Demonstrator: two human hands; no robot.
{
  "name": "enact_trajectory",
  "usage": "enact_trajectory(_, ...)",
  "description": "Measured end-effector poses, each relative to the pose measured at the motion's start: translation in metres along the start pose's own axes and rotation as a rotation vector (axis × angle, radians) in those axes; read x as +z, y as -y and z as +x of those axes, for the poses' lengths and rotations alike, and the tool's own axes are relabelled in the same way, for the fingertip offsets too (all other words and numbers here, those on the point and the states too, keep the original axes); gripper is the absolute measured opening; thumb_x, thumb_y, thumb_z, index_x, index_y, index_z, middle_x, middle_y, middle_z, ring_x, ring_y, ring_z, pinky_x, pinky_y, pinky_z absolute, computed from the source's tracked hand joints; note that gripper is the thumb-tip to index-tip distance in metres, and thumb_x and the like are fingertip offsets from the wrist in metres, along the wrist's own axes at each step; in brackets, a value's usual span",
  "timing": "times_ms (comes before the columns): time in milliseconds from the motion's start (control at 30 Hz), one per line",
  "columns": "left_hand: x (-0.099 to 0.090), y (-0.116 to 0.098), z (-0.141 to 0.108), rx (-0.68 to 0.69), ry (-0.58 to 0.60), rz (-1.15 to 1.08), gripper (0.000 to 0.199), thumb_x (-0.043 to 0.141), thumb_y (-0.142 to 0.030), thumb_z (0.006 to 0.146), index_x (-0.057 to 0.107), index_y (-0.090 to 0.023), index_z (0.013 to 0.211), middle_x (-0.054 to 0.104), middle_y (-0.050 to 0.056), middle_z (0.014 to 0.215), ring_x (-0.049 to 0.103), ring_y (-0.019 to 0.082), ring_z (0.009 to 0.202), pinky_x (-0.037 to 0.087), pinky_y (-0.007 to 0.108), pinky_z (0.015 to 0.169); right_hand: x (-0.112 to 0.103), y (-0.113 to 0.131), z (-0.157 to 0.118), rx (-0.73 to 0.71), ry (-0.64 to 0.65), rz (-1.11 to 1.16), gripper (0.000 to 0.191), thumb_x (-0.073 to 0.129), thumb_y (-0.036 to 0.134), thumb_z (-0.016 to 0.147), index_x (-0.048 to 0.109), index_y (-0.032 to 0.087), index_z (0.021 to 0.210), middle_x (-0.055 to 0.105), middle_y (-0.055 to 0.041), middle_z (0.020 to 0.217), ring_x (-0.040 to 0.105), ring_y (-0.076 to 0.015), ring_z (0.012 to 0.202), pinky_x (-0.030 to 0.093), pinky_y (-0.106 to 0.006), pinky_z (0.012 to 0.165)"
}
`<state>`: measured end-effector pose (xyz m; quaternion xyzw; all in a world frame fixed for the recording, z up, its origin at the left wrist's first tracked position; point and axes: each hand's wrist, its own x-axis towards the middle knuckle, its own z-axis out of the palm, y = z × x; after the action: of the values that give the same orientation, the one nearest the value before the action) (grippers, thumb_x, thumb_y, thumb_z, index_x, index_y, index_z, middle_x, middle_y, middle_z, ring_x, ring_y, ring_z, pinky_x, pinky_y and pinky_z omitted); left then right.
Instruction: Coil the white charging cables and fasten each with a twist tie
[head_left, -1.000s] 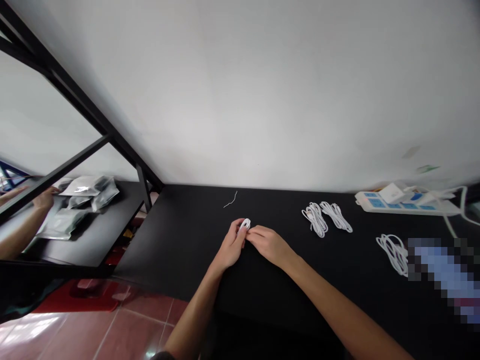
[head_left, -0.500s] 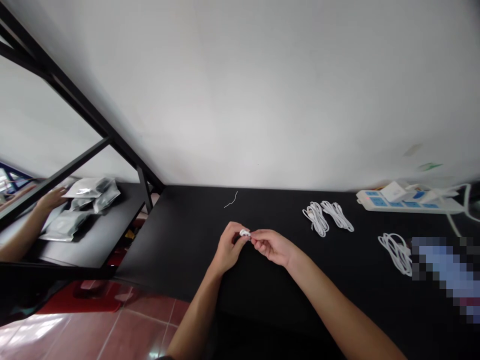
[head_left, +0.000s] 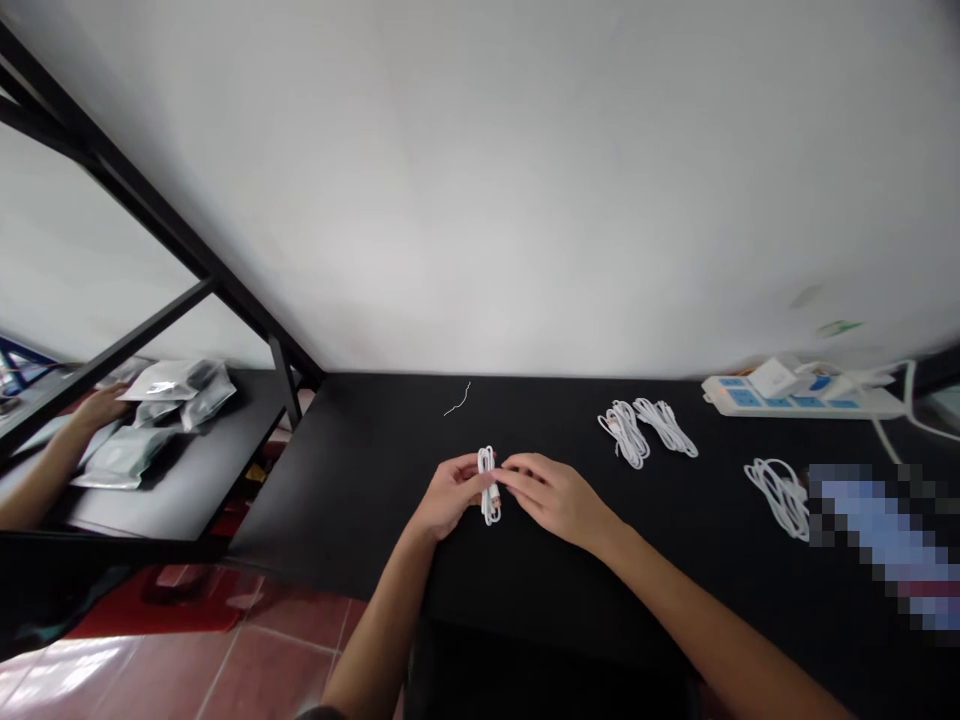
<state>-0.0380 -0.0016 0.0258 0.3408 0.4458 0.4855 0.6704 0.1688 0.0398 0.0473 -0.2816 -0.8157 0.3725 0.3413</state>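
My left hand [head_left: 448,497] pinches a coiled white USB cable [head_left: 486,458] at its middle, holding it upright above the black tabletop. A metal plug shows near the lower end of the bundle. From the right, my right hand [head_left: 559,495] has its fingertips pressed against the middle of the same coil; its thumb is mostly hidden. Two more coiled white cables [head_left: 626,435] lie on the table beyond my right hand. Farther right is another white cable coil [head_left: 780,497], looser in shape.
A thin white tie [head_left: 458,400] lies near the wall. At the back right is a white power strip [head_left: 720,398] with a charger [head_left: 780,378] in it. To the left, past a black frame, another person's hand [head_left: 105,403] is by silvery bags [head_left: 127,455].
The cable coil has turned from end-on to upright, so its loops and plug now show. My right hand has turned over, with its fingers straighter. The view has shifted slightly.
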Motion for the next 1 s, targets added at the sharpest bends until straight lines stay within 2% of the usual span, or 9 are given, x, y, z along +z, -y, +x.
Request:
enact_trajectory(167,0.000,-0.004,-0.004,-0.137,0.077,-0.020,0.047,0.088,-0.036,0.072,0.076,-0.013,0.111,0.071,0.008,0.085,0.063,0.013,0.067,0.053,0.025,0.064,-0.007,0.000,0.009,-0.147,0.146,-0.109,0.026,0.051,0.030,0.101,0.076,0.028,0.105,0.074,-0.0076,0.101,0.065,-0.0224,0.089,0.054,-0.043,0.089)
enact_trajectory(300,0.000,-0.005,-0.005,-0.117,0.123,0.006,0.049,0.085,-0.039,0.077,0.074,-0.016,0.118,0.071,0.008,0.091,0.064,0.014,0.071,0.054,0.027,0.066,-0.001,-0.003,0.009,-0.133,0.123,-0.155,0.028,0.050,0.032,0.102,0.076,0.026,0.094,0.071,-0.0072,0.087,0.063,-0.0222,0.081,0.053,-0.040,0.081)
enact_trajectory(433,-0.001,-0.003,-0.003,0.153,0.081,0.228,0.041,0.082,-0.041,0.079,0.076,-0.018,0.113,0.071,0.008,0.095,0.066,0.019,0.082,0.055,0.034,0.077,0.008,-0.001,0.002,0.062,0.032,-0.091,0.026,0.052,0.031,0.100,0.074,0.024,0.088,0.067,-0.0046,0.082,0.062,-0.0191,0.074,0.050,-0.033,0.072)
enact_trajectory(533,-0.002,-0.002,-0.003,0.422,0.037,0.516,0.023,0.080,-0.035,0.082,0.081,-0.021,0.100,0.072,0.008,0.095,0.068,0.021,0.085,0.056,0.036,0.080,0.011,0.003,0.000,0.322,0.013,0.083,0.022,0.062,0.029,0.092,0.071,0.021,0.075,0.063,-0.0009,0.067,0.054,-0.0144,0.059,0.042,-0.027,0.057)
enact_trajectory(600,-0.002,-0.001,-0.003,0.590,0.032,0.621,0.009,0.076,-0.031,0.086,0.082,-0.025,0.089,0.075,0.008,0.092,0.069,0.022,0.088,0.057,0.038,0.082,0.010,0.005,0.002,0.576,0.030,0.357,0.022,0.068,0.027,0.087,0.069,0.018,0.067,0.059,0.0004,0.059,0.048,-0.0105,0.052,0.035,-0.022,0.049)
enact_trajectory(667,-0.001,0.001,-0.003,0.728,0.010,0.676,0.017,0.069,-0.027,0.091,0.082,-0.028,0.079,0.077,0.007,0.087,0.069,0.024,0.092,0.057,0.042,0.083,0.008,0.005,0.005,0.838,0.066,0.733,0.022,0.070,0.023,0.085,0.066,0.014,0.066,0.055,0.0008,0.057,0.043,-0.0068,0.048,0.028,-0.017,0.043)
enact_trajectory(733,0.002,0.004,-0.004,0.825,-0.024,0.740,0.024,0.065,-0.022,0.093,0.081,-0.030,0.078,0.078,0.007,0.087,0.068,0.024,0.095,0.058,0.043,0.082,0.005,0.004,0.007,1.004,0.100,1.008,0.020,0.067,0.018,0.086,0.063,0.012,0.067,0.052,0.0015,0.058,0.039,-0.0042,0.046,0.024,-0.014,0.040)
enact_trajectory(867,0.009,0.009,-0.008,0.950,0.017,0.826,0.026,0.063,-0.013,0.094,0.080,-0.031,0.091,0.077,0.006,0.098,0.068,0.023,0.099,0.060,0.042,0.082,0.002,0.002,0.003,1.073,0.155,1.134,0.018,0.057,0.014,0.090,0.058,0.013,0.073,0.046,0.0037,0.060,0.032,-0.0028,0.043,0.024,-0.011,0.039)
enact_trajectory(1000,0.016,0.014,-0.009,1.084,0.024,0.895,0.023,0.062,-0.012,0.094,0.078,-0.028,0.097,0.074,0.005,0.100,0.067,0.022,0.102,0.061,0.039,0.082,0.007,0.002,-0.007,1.051,0.109,1.145,0.022,0.053,0.020,0.094,0.056,0.015,0.074,0.046,0.0037,0.061,0.031,-0.0035,0.042,0.023,-0.012,0.038)
